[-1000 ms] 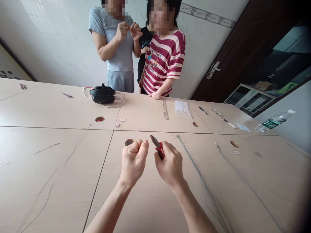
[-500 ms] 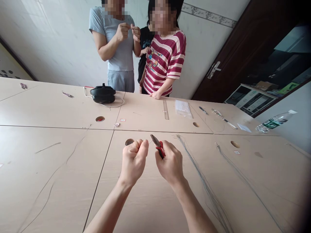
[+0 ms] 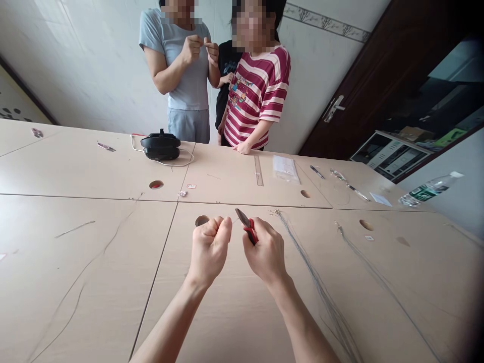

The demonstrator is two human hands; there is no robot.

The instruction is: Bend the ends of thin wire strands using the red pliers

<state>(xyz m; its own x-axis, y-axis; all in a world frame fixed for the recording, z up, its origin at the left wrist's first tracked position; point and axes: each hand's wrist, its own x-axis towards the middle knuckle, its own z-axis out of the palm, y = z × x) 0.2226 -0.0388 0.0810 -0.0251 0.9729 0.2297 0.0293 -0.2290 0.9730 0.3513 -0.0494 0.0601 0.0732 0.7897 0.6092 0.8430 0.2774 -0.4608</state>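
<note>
We hold our left hand point(image 3: 210, 248) clenched in a fist above the table point(image 3: 94, 282), thumb pressed on the curled forefinger; a thin wire point(image 3: 234, 221) seems to run from it towards the tool, too fine to be sure of. Just to its right, our right hand point(image 3: 265, 250) grasps the red-handled pliers point(image 3: 246, 227), whose dark tip points up and left, close to our left thumb. Right of our hands a bundle of thin wires point(image 3: 321, 287) lies along the table from far to near. At the far edge stand other people, one in a striped shirt point(image 3: 257, 96) resting a hand on the table. A black device point(image 3: 161, 145) sits far left, a water bottle point(image 3: 429, 189) far right.
</note>
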